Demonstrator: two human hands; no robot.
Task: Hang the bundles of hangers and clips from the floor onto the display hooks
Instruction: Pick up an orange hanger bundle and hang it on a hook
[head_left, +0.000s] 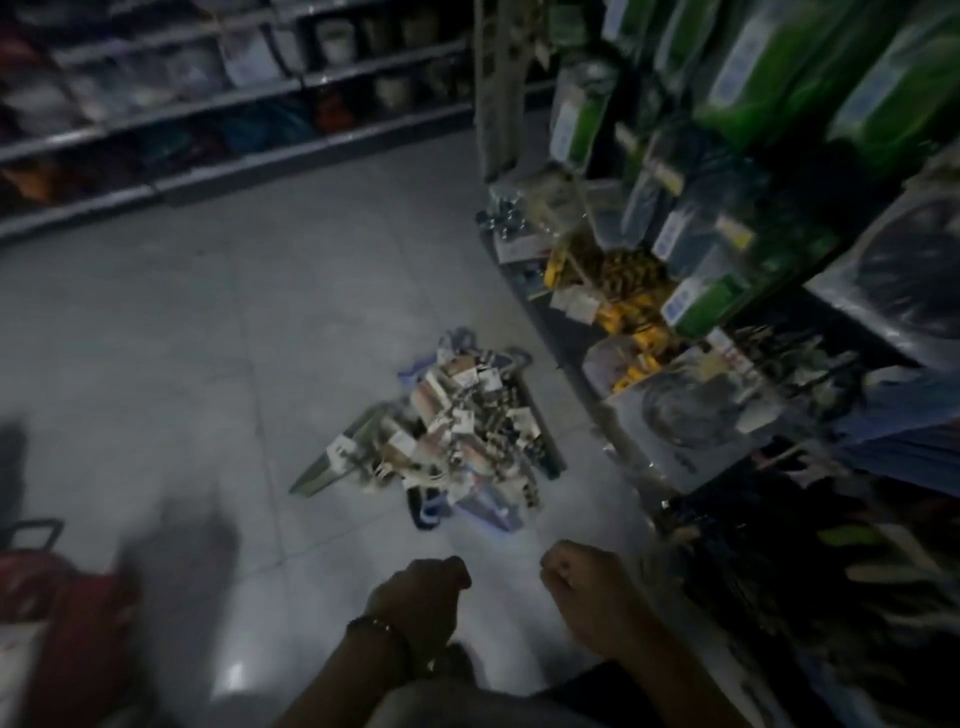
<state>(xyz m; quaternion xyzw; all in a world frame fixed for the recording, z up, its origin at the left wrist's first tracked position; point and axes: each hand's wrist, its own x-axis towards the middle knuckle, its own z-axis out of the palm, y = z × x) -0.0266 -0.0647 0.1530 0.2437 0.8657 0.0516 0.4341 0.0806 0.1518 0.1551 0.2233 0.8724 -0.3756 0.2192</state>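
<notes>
Beyond both hands in the head view, the pile of bundles (447, 431) lies on the floor (208, 322), its long axis running from near left to far right. Both hands are curled into loose, empty fists. The right hand (587, 582) and the left hand (421, 587) sit about equally near; the display rack (727, 218) stands right.

Grey tiled floor (218, 322) bears a blurred heap, seemingly hanger-and-clip bundles (457, 431).
</notes>
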